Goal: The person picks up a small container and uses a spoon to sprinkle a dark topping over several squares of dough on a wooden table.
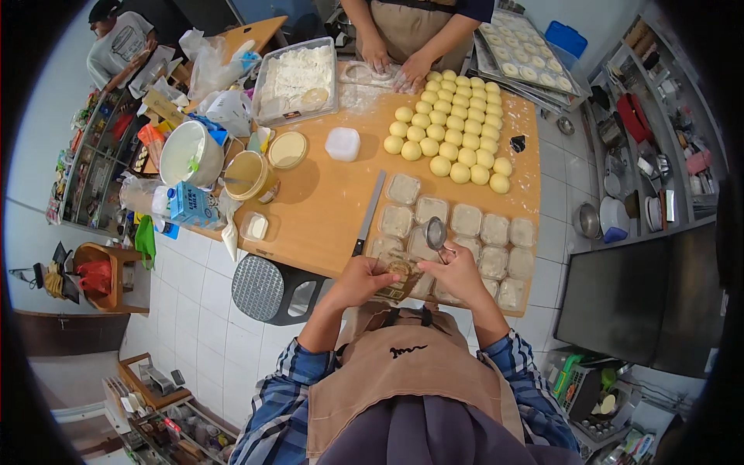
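Sieve [435, 232] is sitting just ahead of the right hand [459, 277], long axis running forward from it; that hand is nearer, clamping the near end. Left hand [361, 282] is pinching the packet [397, 284] between both hands; right-finger contact on it is staying unclear. Counting: one sieve, one packet, one knife [371, 208] lying ahead-left, about fifteen tubs [466, 219] sitting ahead and right, some hiding, forty-odd balls [455, 123] sitting farther ahead.

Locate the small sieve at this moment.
In the head view, the small sieve is just right of centre, in the grip of the right hand, over the clear containers.
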Motion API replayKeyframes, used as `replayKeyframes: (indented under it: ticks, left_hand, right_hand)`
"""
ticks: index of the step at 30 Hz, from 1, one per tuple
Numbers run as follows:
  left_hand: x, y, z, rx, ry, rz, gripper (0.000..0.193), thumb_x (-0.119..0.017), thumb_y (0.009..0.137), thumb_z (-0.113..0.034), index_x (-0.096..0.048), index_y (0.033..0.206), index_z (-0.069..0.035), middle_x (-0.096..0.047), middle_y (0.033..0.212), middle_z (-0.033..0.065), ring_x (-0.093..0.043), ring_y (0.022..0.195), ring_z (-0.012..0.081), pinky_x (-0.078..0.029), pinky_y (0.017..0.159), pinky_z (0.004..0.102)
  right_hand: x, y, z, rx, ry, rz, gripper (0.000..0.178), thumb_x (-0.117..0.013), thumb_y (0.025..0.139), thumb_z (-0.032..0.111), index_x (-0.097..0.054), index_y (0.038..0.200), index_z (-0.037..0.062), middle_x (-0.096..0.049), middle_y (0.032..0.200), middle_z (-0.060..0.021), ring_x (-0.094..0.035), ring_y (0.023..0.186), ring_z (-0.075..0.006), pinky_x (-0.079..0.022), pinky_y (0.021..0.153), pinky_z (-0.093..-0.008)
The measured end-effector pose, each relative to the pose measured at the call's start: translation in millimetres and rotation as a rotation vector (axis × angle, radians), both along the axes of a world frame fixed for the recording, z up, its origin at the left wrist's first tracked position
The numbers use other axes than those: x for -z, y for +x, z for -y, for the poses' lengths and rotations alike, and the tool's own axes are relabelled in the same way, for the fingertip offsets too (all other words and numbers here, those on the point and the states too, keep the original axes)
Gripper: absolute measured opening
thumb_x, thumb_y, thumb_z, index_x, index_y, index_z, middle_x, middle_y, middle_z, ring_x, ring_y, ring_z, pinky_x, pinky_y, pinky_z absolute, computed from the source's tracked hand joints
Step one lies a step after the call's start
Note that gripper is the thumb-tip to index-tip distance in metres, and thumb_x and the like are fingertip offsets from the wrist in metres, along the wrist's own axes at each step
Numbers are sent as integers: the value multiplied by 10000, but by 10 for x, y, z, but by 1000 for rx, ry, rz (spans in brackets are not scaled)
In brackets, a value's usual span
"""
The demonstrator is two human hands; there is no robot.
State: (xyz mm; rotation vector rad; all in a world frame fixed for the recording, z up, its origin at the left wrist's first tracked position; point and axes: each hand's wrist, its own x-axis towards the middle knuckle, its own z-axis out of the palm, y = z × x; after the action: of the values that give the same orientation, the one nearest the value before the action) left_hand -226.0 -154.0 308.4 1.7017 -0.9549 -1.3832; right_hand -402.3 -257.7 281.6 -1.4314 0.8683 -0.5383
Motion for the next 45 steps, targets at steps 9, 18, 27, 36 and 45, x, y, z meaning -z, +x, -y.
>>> replayKeyframes:
  ticks: [9, 18, 27, 36, 45]
  left_hand:
    - [290, 3, -159, -34, -26, -826, 477, -556, 826, -399, -527, 1086, -1, -587, 959, 120, -566, 819, 120, -498, 699, 316]
    - [671, -81, -84, 18, 73, -1598, 523, -378, 895, -435, -386, 1231, -34, -540, 1087, 160, -595, 871, 211, -510, 764, 330]
    - [611, -16, 70, -661, -403, -539, 241, -522, 850, -59, -458, 1077, -9, -592, 841, 32, -563, 730, 78, -488, 631, 228]
    - [594, 59, 172, -638, -427, -396, 186, -511, 847, -39, -511, 1028, 4, -563, 734, 1, -497, 619, 40, -403, 550, 164]
    - [429, 88, 197, -664, -403, -436, 69, -530, 845, -67, -559, 891, -26, -563, 710, -20, -457, 563, 20, -360, 499, 164]
  right_hand:
    - [-414, -103, 28, -158, 63, -124, 129, -644, 744, 68, -644, 824, -34, -583, 646, -18, -469, 586, -50, -374, 515, -219]
    - [-732, -53, 87, -254, -137, 54, 159, -669, 734, 48, -634, 866, -34, -633, 722, -38, -567, 668, -80, -451, 620, -215]
    - [-370, -12, 78, 153, 278, 51, 167, -631, 788, 149, -631, 842, -9, -422, 502, 67, -295, 385, -11, -195, 346, -198]
    - [-208, 27, 212, 73, 90, -34, 135, -647, 768, 112, -626, 763, -22, -511, 576, 44, -378, 489, -12, -286, 427, -188]
    - [-74, 69, 212, 72, 79, -16, 99, -639, 764, 77, -632, 770, -21, -577, 673, 25, -447, 591, -28, -354, 530, -182]
